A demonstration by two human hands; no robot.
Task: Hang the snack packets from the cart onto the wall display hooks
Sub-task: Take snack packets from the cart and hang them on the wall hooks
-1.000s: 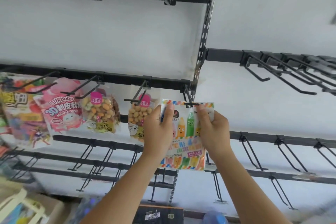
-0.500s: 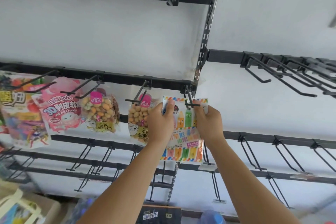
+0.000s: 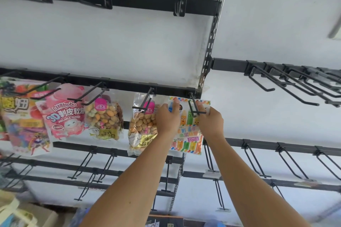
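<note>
Holding the pencil candy packet (image 3: 186, 125) up at the hook (image 3: 193, 106), you have both hands on its top edge: your left hand (image 3: 167, 119) pinches the upper left corner with the thumb over the front, and your right hand (image 3: 210, 121) pinches the upper right corner, fingers curled round the header. The packet sits at the centre of view, just at 3 o'clock of the peanut packet (image 3: 143, 125), with the hook's double wire crossing in front of its header. Whether the wire already passes through the hang hole you cannot tell from here, as your fingers and the wire cover that spot

That is the main risk. If you let go before the hole is truly over the tip and pushed back along the wire, the packet will likely slide off and drop. Pulling down with one grip harder than the other could tear the thin header or skew the hole against the wire. Your left wrist also lies against the peanut packet, so a sideways nudge may swing it or lift it along its own hook

There is no surface here; the work is against a white wall (image 3: 110, 42) carrying black rails (image 3: 129, 1). At 9 o'clock hang the pink fudge packet (image 3: 63, 114), a mixed nut packet (image 3: 105, 118) and a colourful packet (image 3: 20, 114) at the edge. Bare hooks (image 3: 276, 83) fill the rail at 3 o'clock and the rows below. At 7 o'clock a pale bag (image 3: 16, 214) shows, blurred
</note>
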